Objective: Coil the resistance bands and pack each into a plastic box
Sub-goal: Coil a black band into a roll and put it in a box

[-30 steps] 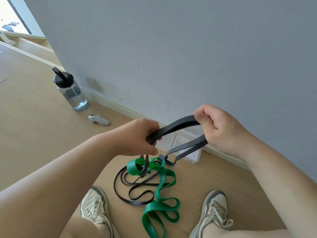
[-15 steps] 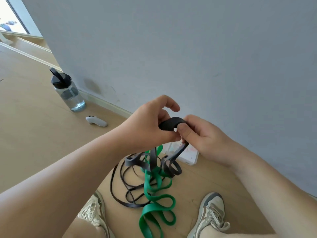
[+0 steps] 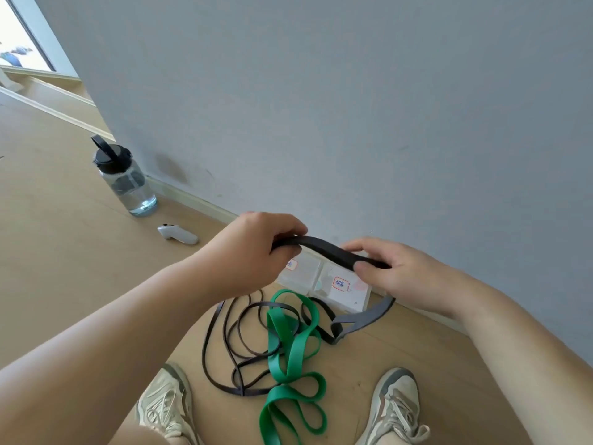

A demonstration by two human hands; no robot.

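Note:
A wide dark grey resistance band is stretched between my two hands just above the floor. My left hand is shut on one end and my right hand pinches the other; the band's loose tail curls down to the floor on the right. Beneath my hands, against the wall, lie two clear plastic boxes with red-framed labels. A green band and a thin black band sprawl tangled on the wooden floor between my shoes.
A water bottle with a black lid stands near the wall at the left, with a white controller lying beside it. The grey wall runs close behind the boxes. My shoes sit at the bottom edge.
My hands have drawn apart and lowered, pulling the grey band out flat between them. The two plastic boxes, mostly hidden before, are uncovered.

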